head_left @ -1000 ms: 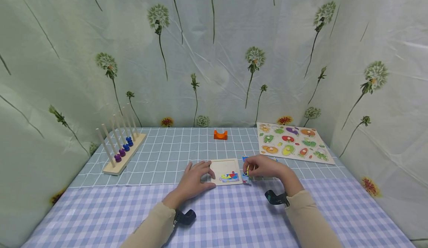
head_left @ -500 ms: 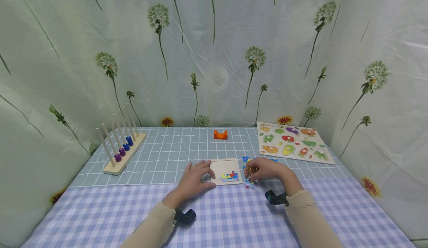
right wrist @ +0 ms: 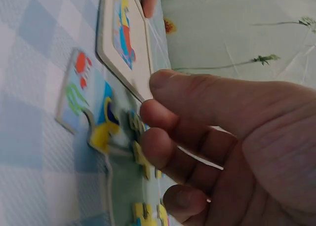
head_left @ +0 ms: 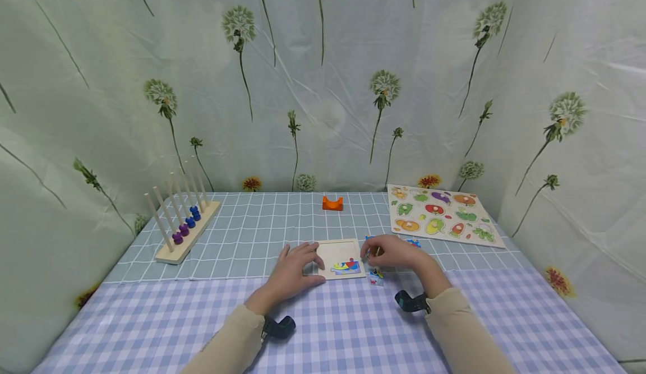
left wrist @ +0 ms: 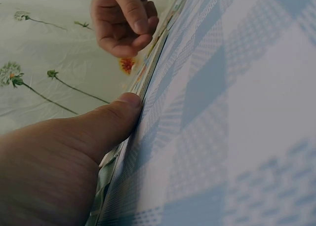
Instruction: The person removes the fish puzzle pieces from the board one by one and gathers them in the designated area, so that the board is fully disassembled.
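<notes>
A shallow wooden puzzle tray (head_left: 337, 249) lies on the table, with colourful joined pieces (head_left: 346, 267) in its lower right part. My left hand (head_left: 292, 270) rests at the tray's left side, its fingers spread along the edge and its thumb (left wrist: 111, 122) near the front corner. Just right of the tray hovers my right hand (head_left: 391, 250), its fingers loosely curled. Nothing shows between its thumb and fingertips in the right wrist view. Under it lies a puzzle piece with a red crab (right wrist: 79, 85); yellow-and-blue pieces (right wrist: 103, 127) lie beside it, partly hidden by the hand in the head view.
A board of vegetable pictures (head_left: 439, 214) lies at the back right. At the back middle sits an orange arched block (head_left: 332, 203). A wooden peg stand (head_left: 188, 239) with purple and blue pieces is at the left. A patterned curtain (head_left: 323, 110) hangs behind the table.
My right hand has shifted slightly left towards the tray, uncovering more of the piece by the crab. The yellow bit seen at its fingertips earlier no longer shows there. My left hand stays still.
</notes>
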`<state>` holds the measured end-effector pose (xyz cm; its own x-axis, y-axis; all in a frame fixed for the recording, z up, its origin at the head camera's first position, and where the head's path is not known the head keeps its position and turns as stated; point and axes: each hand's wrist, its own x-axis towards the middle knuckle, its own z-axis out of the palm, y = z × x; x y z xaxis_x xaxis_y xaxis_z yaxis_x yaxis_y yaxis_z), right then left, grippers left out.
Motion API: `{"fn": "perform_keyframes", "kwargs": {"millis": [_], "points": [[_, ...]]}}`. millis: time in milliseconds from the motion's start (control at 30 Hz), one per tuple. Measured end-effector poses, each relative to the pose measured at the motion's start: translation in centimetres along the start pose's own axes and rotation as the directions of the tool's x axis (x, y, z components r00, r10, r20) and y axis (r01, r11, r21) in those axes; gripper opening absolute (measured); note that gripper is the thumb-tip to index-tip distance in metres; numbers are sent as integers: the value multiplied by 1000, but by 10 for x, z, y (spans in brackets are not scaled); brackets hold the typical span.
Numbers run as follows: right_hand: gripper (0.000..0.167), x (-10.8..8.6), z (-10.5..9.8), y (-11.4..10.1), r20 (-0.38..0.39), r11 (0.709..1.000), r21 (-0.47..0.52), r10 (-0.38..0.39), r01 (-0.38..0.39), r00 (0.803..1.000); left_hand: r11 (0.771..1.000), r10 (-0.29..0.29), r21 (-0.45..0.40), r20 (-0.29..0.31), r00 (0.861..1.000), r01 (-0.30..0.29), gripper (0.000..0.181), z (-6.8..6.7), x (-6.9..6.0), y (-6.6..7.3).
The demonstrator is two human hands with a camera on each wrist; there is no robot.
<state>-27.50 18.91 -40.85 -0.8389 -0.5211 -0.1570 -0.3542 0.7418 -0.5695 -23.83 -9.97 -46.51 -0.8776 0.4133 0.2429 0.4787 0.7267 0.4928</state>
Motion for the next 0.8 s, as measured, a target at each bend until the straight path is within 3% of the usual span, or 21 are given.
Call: {"fn": "perform_keyframes", "kwargs": {"millis": [300,800], "points": [[13,8,15,-15,-58,997,24,-73,75,996,1000,-4,5,3,1000,4,21,0,0,0],[28,13,34,-34,-42,992,12,-121,122,992,1000,10,14,5,1000,-10,21,0,0,-1]]}}
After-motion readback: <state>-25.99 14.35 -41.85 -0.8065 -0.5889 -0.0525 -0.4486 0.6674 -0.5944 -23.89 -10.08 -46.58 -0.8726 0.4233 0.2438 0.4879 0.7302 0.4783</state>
